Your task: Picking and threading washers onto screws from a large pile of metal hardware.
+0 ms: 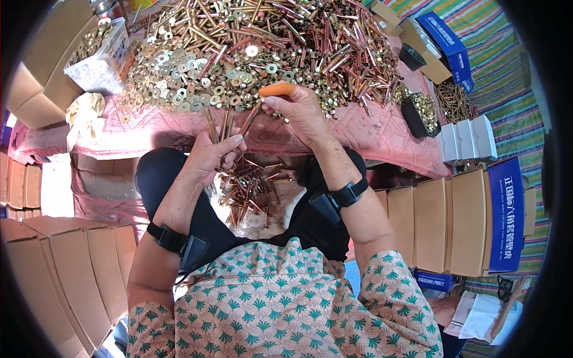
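Note:
My left hand (206,156) is closed round several metal anchor bolts (225,126), which stick up past its thumb. One reddish anchor bolt (250,120) slants from that grip toward my right hand (303,116). The right thumb and forefinger pinch at its upper end; an orange finger cover (278,90) sits on the forefinger. Whether a small nut or washer is under those fingertips cannot be made out. Just beyond the hands, loose washers (179,80) and small nuts (313,89) cover the table's near part. Below, between my knees, lies a heap of reddish bolts (253,188).
A pink cloth (358,140) covers the table, with long bolts and sleeves (358,42) piled farther back. A clear plastic tub (101,65) stands left, a black tray of nuts (422,113) right. Cardboard boxes (71,262) flank me, with white boxes (468,141) at the right.

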A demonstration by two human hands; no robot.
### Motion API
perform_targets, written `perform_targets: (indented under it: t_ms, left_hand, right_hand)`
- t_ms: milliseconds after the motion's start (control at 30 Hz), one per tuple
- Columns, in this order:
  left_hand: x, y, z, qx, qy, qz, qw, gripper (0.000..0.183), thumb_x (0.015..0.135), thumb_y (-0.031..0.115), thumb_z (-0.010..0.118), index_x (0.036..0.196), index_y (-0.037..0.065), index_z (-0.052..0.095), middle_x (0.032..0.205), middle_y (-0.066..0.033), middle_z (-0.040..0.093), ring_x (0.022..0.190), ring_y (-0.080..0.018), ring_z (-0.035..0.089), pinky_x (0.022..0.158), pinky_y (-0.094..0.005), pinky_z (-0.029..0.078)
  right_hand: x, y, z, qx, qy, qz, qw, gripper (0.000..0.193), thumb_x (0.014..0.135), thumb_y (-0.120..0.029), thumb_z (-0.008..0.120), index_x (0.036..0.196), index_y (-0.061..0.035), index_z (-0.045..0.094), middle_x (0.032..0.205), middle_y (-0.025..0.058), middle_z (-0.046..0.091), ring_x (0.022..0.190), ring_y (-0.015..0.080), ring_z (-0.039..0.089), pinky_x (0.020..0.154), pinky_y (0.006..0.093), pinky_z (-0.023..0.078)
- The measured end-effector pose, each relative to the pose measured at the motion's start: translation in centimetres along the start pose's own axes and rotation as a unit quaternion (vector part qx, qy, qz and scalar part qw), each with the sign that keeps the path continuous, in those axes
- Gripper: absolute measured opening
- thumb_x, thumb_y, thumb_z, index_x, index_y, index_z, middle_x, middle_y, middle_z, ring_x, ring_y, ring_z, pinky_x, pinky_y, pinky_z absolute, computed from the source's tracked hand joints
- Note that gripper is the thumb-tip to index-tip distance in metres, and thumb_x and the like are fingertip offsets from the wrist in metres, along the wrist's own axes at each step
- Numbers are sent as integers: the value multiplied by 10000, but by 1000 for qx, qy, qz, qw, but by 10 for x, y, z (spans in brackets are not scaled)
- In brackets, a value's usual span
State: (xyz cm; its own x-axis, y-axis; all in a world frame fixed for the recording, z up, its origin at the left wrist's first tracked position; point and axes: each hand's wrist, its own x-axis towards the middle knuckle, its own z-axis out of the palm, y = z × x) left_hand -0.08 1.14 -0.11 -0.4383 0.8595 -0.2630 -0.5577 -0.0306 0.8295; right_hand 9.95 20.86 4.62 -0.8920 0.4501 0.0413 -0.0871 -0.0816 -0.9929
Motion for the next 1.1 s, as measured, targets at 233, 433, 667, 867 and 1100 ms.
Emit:
perform_targets:
  t_ms: [233,433,667,867,1100]
  left_hand:
    - [-2,3,0,-2,-13,6,1000,274,871,112,675,1098,15,557,781,-76,649,518,-67,500,426,-198,370]
    - [-3,3,-1,0,-24,16,1000,254,875,113,670,1083,17,560,778,-78,648,530,-64,511,428,-192,375]
    - [-3,4,-2,16,-27,13,999,267,870,120,678,1077,5,555,774,-82,644,522,-63,506,431,-189,379]
    - [-7,7,3,26,-19,10,999,214,869,88,664,1040,-9,578,743,-52,634,471,-45,475,398,-168,332]
    - [-7,3,3,52,-21,35,998,237,867,97,672,1049,-18,576,751,-53,636,485,-47,486,409,-170,348]
  right_hand:
    - [-1,0,-3,-16,-22,-5,1000,185,866,-4,648,1049,6,671,938,55,672,814,110,619,753,244,506]
    - [-4,3,2,42,3,-5,999,182,859,-4,650,1039,3,676,895,32,672,782,86,604,719,217,490]
    - [-4,5,2,58,-14,-3,998,185,864,-9,650,1047,1,672,911,25,665,800,87,601,739,219,489]
    - [-4,-2,-6,11,-80,31,996,184,870,-55,668,1052,-24,673,904,-5,638,802,66,574,735,207,478]
    - [-5,-5,0,30,-83,-5,996,108,863,-100,691,928,-29,643,880,-18,621,788,53,562,718,202,478]
